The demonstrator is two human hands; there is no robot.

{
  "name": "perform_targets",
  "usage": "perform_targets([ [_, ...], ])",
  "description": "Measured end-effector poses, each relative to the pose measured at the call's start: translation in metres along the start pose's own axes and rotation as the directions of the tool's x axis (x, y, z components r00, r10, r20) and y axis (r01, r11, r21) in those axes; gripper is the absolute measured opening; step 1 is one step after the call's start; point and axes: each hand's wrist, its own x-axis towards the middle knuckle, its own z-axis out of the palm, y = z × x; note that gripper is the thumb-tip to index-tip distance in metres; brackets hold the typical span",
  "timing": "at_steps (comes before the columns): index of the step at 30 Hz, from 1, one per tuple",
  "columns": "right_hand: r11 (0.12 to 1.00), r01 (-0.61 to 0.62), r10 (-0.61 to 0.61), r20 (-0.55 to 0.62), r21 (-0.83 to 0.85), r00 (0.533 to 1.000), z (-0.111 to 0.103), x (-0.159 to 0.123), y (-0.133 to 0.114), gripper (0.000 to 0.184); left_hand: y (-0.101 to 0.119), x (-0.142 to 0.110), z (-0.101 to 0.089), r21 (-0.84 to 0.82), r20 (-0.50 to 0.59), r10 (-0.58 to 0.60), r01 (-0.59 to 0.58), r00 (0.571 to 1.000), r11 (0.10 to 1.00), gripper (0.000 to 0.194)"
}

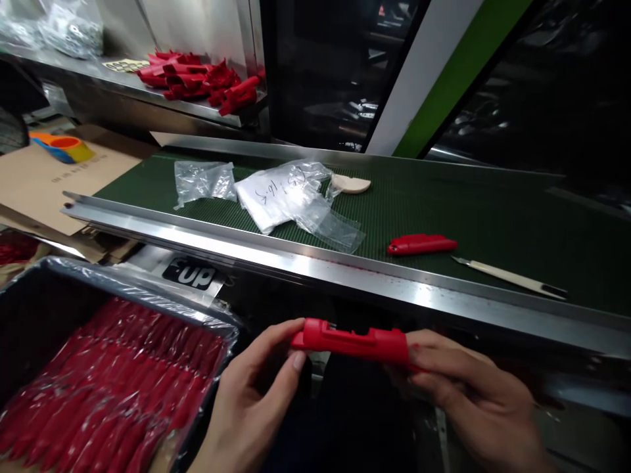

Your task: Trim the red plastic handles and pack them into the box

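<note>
The red moulded plastic casing (352, 341) lies level across the lower middle of the head view, gripped at both ends with a bare stretch between the hands. The left hand (251, 394), at 7 o'clock, clamps its left end, with the left fingers (276, 335) over the top and the thumb pressing from below. The right hand (473, 394), at 4 to 5 o'clock, has the right fingers (438, 348) closed around the other end.

At 8 o'clock, the dark tray (123, 282) is lined and covered with clear plastic film and holds close-packed rows of red plastic parts (118, 387).

The green belt surface (444, 197) with its steel rail (315, 276) runs across the middle. On it, at 3 o'clock, lie a red utility knife (421, 244) and a cream-handled tool with a metal tip (510, 277). At 11 to 12 o'clock lie clear plastic bags (202, 182), a white bag with handwriting (271, 197) and a cream crescent piece (350, 184).

At 10 to 11 o'clock, a steel shelf (118, 85) carries a heap of red parts (197, 82). Flattened cardboard (54, 184) lies at 9 to 10 o'clock.
</note>
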Motion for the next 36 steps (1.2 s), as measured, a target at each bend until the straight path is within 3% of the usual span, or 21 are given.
perform_targets([
  [8,0.998,-0.040,0.036,0.077,0.046,0.996,0.009,0.005,0.006,0.040,-0.002,-0.009,-0.009,0.002,-0.094,-0.099,0.099,0.991,0.995,0.030],
  [12,0.995,-0.078,0.073,0.081,0.055,0.994,0.011,0.006,0.007,0.037,-0.003,-0.011,-0.010,-0.041,-0.113,-0.092,0.087,0.989,0.995,0.029],
  [17,0.984,-0.180,0.178,0.079,0.017,0.981,0.016,0.005,0.012,0.026,-0.010,-0.014,-0.013,-0.027,-0.145,0.044,-0.049,0.988,0.998,0.022],
  [21,0.959,-0.283,0.283,0.008,0.015,0.959,0.024,0.003,0.020,0.014,-0.020,-0.017,-0.022,0.093,-0.074,0.239,-0.232,0.968,0.968,0.023],
  [24,0.936,-0.339,0.338,0.034,0.090,0.941,0.029,-0.001,0.026,0.012,-0.025,-0.019,-0.028,0.124,-0.031,0.252,-0.246,0.967,0.961,0.029],
  [27,0.862,-0.465,0.465,0.051,0.200,0.884,0.034,-0.008,0.032,0.014,-0.027,-0.021,-0.032,0.092,-0.012,0.247,-0.245,0.969,0.965,0.031],
  [32,0.694,-0.640,0.663,0.052,0.329,0.747,0.050,-0.007,0.034,0.020,-0.029,-0.017,-0.037,0.043,0.016,0.249,-0.250,0.968,0.967,0.027],
  [36,0.622,-0.667,0.703,0.083,0.410,0.706,0.065,0.005,0.019,0.025,-0.030,-0.011,-0.044,-0.015,-0.037,0.147,-0.148,0.988,0.989,0.015],
])
